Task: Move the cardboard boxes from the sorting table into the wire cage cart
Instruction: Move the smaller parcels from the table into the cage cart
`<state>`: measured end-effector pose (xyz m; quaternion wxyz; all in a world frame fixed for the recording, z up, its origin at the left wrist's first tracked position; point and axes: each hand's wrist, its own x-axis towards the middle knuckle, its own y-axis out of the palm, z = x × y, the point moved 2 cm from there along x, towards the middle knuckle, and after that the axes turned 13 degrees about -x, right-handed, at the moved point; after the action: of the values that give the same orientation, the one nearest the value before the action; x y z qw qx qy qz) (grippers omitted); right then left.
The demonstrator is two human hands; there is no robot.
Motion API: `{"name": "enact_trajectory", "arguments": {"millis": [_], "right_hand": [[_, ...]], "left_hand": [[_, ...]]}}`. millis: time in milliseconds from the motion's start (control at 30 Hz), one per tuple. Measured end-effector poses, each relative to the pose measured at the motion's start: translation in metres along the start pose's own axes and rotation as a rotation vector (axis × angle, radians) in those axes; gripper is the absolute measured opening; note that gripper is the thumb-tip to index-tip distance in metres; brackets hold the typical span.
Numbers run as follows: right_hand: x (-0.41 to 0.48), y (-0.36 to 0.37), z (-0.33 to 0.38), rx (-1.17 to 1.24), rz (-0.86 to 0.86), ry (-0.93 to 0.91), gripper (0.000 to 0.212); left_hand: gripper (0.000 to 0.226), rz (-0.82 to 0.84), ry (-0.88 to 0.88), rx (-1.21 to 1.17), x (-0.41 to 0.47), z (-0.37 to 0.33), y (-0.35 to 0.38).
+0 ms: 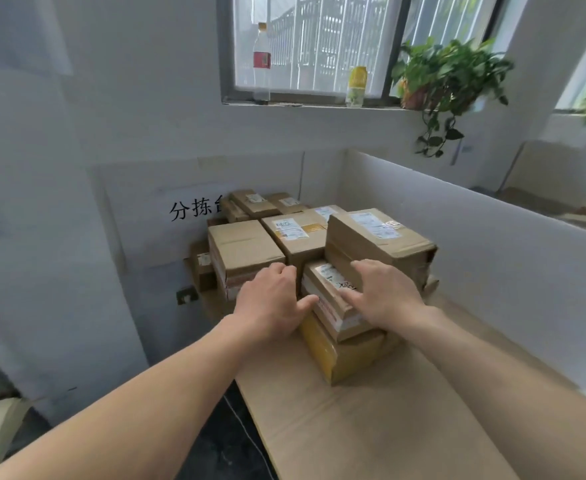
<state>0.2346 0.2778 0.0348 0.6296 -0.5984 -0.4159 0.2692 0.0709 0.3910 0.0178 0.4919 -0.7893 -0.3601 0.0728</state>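
Observation:
Several taped cardboard boxes with shipping labels are piled at the far end of the cardboard-covered sorting table (371, 427). A small flat box (329, 299) lies on top of a yellow-taped box (340, 358) at the front of the pile. My left hand (270, 303) reaches to the small box's left side, thumb touching its near left corner, fingers spread. My right hand (385, 292) hovers over its right side, fingers extended, in front of a larger box (378, 244). Neither hand grips anything. The wire cage cart is out of view.
White partition boards wall the table at the back and right (492, 244). A window sill above holds two bottles (262, 60) and a trailing potted plant (447, 77). Dark floor lies to the table's left (222, 445).

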Motion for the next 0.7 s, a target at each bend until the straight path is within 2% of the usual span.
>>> {"name": "enact_trajectory", "arguments": {"millis": [133,333,467,600,700], "right_hand": [[0.036,0.001,-0.050,-0.037,-0.010,0.028,0.039],[0.090,0.010,-0.115,-0.037,0.000,0.088,0.047],[0.118,0.020,-0.146,-0.020,0.038,0.133,0.036],[0.137,0.030,-0.169,-0.013,0.084,0.193,0.053],[0.147,0.040,-0.180,0.043,0.116,0.237,0.057]], "left_hand": [[0.070,0.054,-0.003,-0.005,0.047,-0.037,0.034],[0.064,0.114,-0.052,-0.051,0.110,-0.069,0.072],[0.057,0.110,-0.117,-0.104,0.139,-0.077,0.088],[0.060,0.094,-0.174,-0.146,0.156,-0.082,0.101],[0.060,0.091,-0.219,-0.161,0.165,-0.081,0.110]]}}
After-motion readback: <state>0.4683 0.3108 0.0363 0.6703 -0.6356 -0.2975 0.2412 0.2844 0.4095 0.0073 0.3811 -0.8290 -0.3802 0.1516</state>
